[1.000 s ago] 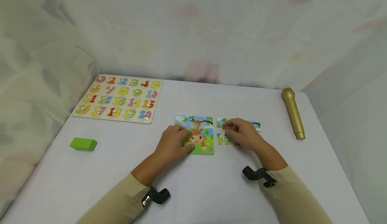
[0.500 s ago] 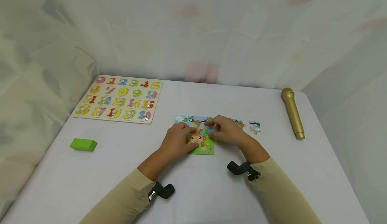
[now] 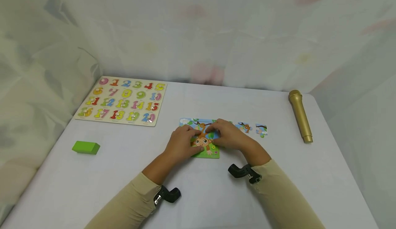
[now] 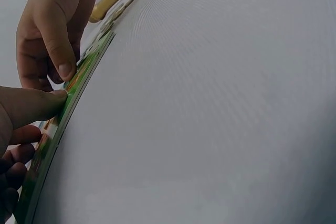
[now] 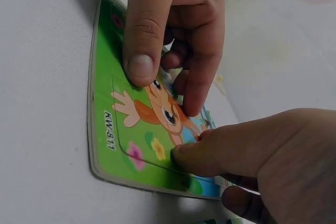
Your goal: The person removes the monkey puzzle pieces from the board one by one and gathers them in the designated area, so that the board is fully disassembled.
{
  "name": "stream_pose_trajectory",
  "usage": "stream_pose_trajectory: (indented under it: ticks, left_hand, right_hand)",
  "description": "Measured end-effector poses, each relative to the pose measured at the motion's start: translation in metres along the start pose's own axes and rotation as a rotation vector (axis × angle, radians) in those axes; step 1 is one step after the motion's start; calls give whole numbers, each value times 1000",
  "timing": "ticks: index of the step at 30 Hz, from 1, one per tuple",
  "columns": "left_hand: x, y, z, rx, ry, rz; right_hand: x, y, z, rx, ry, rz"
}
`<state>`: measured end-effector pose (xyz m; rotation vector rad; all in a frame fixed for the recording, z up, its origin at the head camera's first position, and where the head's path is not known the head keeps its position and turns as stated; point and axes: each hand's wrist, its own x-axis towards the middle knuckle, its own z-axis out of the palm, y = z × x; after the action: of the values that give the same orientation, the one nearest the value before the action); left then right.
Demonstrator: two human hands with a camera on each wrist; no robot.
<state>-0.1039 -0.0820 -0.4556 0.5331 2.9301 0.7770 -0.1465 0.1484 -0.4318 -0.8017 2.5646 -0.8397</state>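
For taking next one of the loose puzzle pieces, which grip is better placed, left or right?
Probably the right grip: it is nearer the loose pieces, which lie right of the monkey puzzle. The left grip, at the puzzle's left side, is farther.

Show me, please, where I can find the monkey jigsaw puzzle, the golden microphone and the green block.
Monkey jigsaw puzzle [image 3: 201, 142]: head view, on the printed monkey face.
Golden microphone [image 3: 301, 118]: head view, on the handle.
Green block [image 3: 85, 147]: head view, middle of its long side.
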Motion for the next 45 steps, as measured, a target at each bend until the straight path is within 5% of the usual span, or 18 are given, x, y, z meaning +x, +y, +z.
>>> stream_pose_trajectory:
  ticks: [14, 29, 45]
  left_hand:
    - [-1, 4, 0, -39, 6, -19]
    - [-1, 3, 0, -54, 7, -29]
    - [-2, 0, 3, -49, 10, -35]
  right_hand:
    - [-1, -3, -1, 119, 19, 33]
    - [-5, -2, 0, 187, 89, -39]
    - [-38, 14, -17, 221, 62, 74]
